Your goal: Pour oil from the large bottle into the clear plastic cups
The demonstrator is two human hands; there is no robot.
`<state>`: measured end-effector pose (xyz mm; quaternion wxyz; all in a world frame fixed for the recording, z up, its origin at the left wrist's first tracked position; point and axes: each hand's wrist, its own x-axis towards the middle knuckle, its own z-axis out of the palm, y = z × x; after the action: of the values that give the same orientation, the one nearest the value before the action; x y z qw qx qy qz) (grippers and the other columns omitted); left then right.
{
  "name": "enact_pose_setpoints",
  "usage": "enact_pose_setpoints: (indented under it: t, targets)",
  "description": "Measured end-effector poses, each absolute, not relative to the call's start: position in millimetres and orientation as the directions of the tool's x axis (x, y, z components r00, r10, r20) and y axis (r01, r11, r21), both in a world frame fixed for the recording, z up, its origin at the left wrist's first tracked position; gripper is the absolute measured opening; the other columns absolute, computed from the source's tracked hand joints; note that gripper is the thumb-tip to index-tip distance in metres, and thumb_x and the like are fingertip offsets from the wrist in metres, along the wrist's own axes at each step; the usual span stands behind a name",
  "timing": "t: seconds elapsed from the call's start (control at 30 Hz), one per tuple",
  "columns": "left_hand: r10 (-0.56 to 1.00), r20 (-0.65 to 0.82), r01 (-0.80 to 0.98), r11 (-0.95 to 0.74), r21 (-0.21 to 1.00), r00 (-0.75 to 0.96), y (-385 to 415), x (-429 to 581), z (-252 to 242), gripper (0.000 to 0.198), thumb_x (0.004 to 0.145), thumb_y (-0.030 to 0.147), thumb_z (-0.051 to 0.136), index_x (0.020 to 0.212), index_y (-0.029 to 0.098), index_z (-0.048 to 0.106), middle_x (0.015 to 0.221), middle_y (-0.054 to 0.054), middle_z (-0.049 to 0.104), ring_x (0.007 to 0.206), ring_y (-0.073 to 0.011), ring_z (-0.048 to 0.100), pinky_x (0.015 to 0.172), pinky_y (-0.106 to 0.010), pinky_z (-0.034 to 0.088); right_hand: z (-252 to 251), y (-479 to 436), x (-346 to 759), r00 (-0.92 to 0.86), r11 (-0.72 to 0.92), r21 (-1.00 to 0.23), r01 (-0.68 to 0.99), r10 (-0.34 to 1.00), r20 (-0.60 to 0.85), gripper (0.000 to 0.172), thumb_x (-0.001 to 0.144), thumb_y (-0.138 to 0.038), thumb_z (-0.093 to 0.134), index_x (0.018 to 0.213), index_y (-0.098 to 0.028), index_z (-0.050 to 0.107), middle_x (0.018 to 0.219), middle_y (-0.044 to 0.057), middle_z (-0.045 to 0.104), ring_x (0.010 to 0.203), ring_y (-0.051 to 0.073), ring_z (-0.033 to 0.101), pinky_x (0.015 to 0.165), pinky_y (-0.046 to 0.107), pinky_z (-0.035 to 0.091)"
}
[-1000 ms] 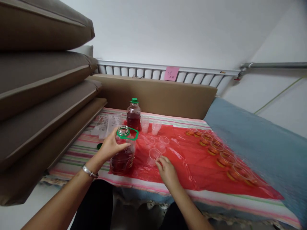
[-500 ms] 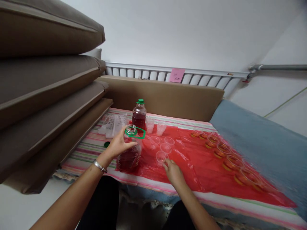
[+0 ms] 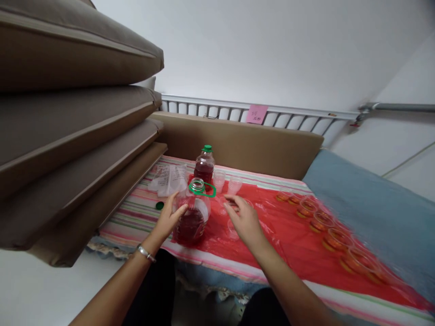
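1. Striped cloth (image 3: pixel 125 222) covers the table up to its near edge; red plastic sheet (image 3: pixel 288 235) lies over it.
2. Left hand (image 3: pixel 171 216), bracelet (image 3: pixel 146 252) at the wrist: cupped round the left shoulder of the open bottle (image 3: pixel 190 226), thumb across the front, other fingers partly hidden.
3. Open bottle: upright near the front edge, at the left end of the red sheet. Dark red liquid inside; green handle ring at the neck, angled to the right.
4. Right hand (image 3: pixel 244 218): separate from the left, just right of the bottle, fingers half bent, thumb and fingertips slightly apart. Cannot tell whether it touches a cup.
5. Clear cups (image 3: pixel 232 232) stand under and behind the right hand, partly covered by it.
6. Cups of amber liquid (image 3: pixel 335 239): lined up along the right side of the sheet, well apart from the hands.
7. Green cap (image 3: pixel 160 205) on the cloth, left of the bottle; plastic bags (image 3: pixel 171 179) beyond it.
8. Second bottle (image 3: pixel 204 172), green cap on, behind the first; stacked cups (image 3: pixel 234 184) beside it.
9. Rear: brown pad (image 3: pixel 238 142), then radiator (image 3: pixel 295 122) bearing a pink note (image 3: pixel 257 113).
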<state>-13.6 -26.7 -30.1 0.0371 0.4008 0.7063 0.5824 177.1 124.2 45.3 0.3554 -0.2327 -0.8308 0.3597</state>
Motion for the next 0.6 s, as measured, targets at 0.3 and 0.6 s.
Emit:
enact_pose_setpoints:
  t: [0.3,0.6]
  targets:
    - [0.649,0.39,0.477,-0.047,0.878,-0.653,-48.8,-7.4,-36.6,0.07,0.074,0.039,0.069,0.135,0.018,0.04,0.144,-0.016,0.045,0.134,-0.0284,0.04,0.113,-0.05,0.026,71.0,126.3,110.2,-0.623,0.413,-0.893,0.176,0.749,0.224,0.042,0.072,-0.029,0.058,0.112,-0.015,0.057,0.067,-0.003,0.058,0.06,0.014,0.056,0.058,0.026,0.045]
    - [0.622,0.413,0.458,-0.097,0.884,-0.666,-43.9,-2.8,-49.6,0.079,0.068,0.03,0.074,0.137,0.017,0.036,0.143,-0.018,0.044,0.134,-0.0312,0.039,0.112,-0.053,0.027,109.4,120.9,82.6,-0.617,0.394,-0.9,0.185,0.76,0.206,0.039,0.064,-0.008,0.052,0.101,-0.017,0.06,0.054,-0.008,0.05,0.049,0.01,0.047,0.052,0.023,0.038]
